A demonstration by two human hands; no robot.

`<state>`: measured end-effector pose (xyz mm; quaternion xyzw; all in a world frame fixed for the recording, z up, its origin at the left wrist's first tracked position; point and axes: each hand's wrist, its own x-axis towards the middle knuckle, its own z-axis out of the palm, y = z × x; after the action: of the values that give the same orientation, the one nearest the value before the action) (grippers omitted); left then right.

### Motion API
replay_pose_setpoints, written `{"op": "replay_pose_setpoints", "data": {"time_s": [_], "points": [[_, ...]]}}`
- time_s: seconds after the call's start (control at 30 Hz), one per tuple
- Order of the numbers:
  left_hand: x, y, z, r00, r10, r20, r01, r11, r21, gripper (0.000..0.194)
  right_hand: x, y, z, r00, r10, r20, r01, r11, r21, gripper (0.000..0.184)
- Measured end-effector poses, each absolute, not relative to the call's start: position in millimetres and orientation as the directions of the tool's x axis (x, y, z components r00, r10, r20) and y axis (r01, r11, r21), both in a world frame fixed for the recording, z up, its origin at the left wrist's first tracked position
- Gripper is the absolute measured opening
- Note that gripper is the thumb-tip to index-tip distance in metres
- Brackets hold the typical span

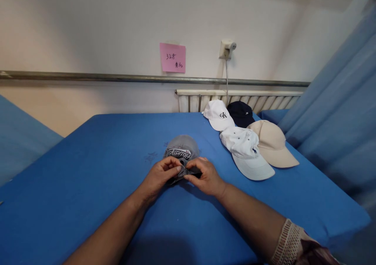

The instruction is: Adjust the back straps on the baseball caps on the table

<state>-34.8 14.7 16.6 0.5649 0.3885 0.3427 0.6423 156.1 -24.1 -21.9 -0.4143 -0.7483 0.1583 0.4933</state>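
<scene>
A grey cap (184, 141) with white lettering on its front lies on the blue-covered table before me. The near end of the cap, with a dark strap and a small opening, is between my hands. My left hand (162, 175) pinches this part with thumb and forefinger from the left. From the right, my right hand (208, 176) pinches the strap area, its fingertips almost meeting those of the left. The exact spot under the fingertips is partly hidden.
On the table's right side sit a white cap (216, 112), a navy cap (239, 113), a pale cap (243, 141) and a beige cap (268, 139). Behind are a radiator (192, 103), a wall rail (117, 77) and a socket with a plug (227, 50). A blue curtain (337, 73) hangs at right.
</scene>
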Motion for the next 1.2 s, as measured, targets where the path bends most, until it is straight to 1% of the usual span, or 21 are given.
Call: {"op": "replay_pose_setpoints", "data": {"time_s": [0.07,0.17,0.33,0.57,0.83,1.2], "points": [[-34.1,13.9,18.0,0.480,0.871,-0.105,0.030,0.103,0.994,0.017,156.6,-24.0,-22.0,-0.163,0.772,0.614,0.474,0.607,-0.637,0.018],[-33.0,12.0,20.6,0.495,0.864,-0.089,0.078,0.058,0.995,0.022,157.4,-23.8,-22.0,-0.153,0.776,0.612,0.497,0.596,-0.631,0.018],[-29.7,10.0,21.8,0.479,0.876,-0.062,0.139,-0.006,0.990,0.025,158.5,-24.0,-21.0,-0.189,0.763,0.619,0.530,0.610,-0.590,0.019],[-27.5,15.7,13.7,0.460,0.887,0.030,0.200,-0.136,0.970,0.025,158.4,-25.3,-17.6,-0.233,0.718,0.656,0.526,0.661,-0.536,0.019],[-28.3,15.7,14.8,0.466,0.884,0.041,0.197,-0.148,0.969,0.024,158.9,-25.0,-17.7,-0.252,0.719,0.647,0.524,0.664,-0.534,0.019],[-28.2,13.8,10.3,0.481,0.874,0.071,0.233,-0.206,0.950,0.021,157.2,-27.8,-13.1,-0.324,0.706,0.629,0.569,0.677,-0.466,0.016]]}}
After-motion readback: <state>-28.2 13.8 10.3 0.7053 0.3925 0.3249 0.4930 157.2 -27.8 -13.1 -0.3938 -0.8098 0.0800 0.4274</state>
